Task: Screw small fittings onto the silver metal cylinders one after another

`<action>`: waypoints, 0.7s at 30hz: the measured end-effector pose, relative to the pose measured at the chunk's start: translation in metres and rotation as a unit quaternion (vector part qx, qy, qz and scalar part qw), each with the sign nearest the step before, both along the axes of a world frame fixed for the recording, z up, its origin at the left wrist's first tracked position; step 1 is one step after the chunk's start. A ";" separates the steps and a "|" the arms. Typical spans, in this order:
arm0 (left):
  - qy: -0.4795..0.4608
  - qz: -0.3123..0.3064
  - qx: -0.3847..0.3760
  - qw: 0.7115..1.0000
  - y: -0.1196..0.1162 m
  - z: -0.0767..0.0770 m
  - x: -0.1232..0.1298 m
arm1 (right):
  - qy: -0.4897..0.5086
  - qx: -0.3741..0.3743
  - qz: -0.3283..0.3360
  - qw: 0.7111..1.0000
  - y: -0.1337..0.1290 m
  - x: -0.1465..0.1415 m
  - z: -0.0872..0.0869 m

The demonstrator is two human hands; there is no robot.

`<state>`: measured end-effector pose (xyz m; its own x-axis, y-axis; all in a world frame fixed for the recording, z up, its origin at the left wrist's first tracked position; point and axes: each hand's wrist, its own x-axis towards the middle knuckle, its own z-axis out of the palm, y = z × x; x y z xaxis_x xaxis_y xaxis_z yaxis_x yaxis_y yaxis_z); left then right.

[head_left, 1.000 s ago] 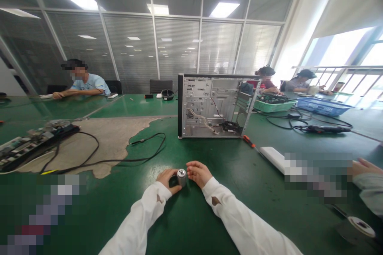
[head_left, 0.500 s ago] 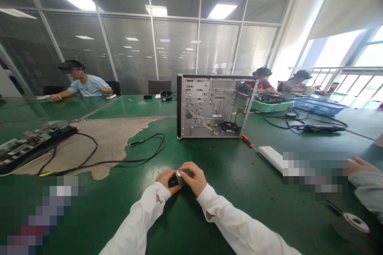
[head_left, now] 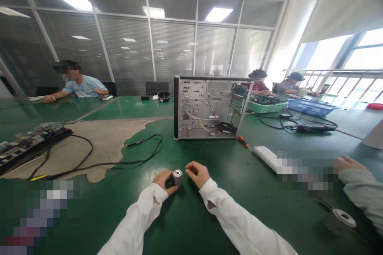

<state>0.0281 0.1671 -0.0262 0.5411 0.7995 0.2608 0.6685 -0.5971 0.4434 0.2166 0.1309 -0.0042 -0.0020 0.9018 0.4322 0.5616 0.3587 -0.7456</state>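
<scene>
A small silver metal cylinder (head_left: 178, 178) with dark holes in its top stands upright on the green table (head_left: 215, 211). My left hand (head_left: 165, 181) holds it from the left, thumb in front and fingers behind. Just right of the cylinder and apart from it, my right hand (head_left: 198, 173) has its thumb and forefinger pinched together; whatever is between them is too small to make out. Behind both hands stands an open computer case (head_left: 209, 107) with loose wires and a black fan inside.
An orange screwdriver (head_left: 243, 142) and a white bar (head_left: 265, 157) lie right of the case. Another person's hand (head_left: 351, 164) and a second cylinder (head_left: 341, 221) are at the right. A black cable (head_left: 119, 163) and circuit boards (head_left: 32, 141) lie left. Baskets (head_left: 311, 107) stand behind.
My right hand has come off the cylinder's top and moved a little to the right, so the top now shows. My left hand still holds the cylinder. The view has shifted slightly.
</scene>
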 end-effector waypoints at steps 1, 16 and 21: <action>0.001 0.002 0.000 1.000 0.000 0.000 0.000 | -0.028 -0.005 0.011 1.000 0.002 0.003 -0.004; -0.005 0.010 -0.008 1.000 0.000 0.000 0.001 | 0.067 -0.085 0.055 0.993 0.026 0.040 -0.025; -0.006 0.004 -0.010 1.000 0.001 -0.001 0.000 | 0.122 -0.103 0.046 0.986 0.030 0.041 -0.027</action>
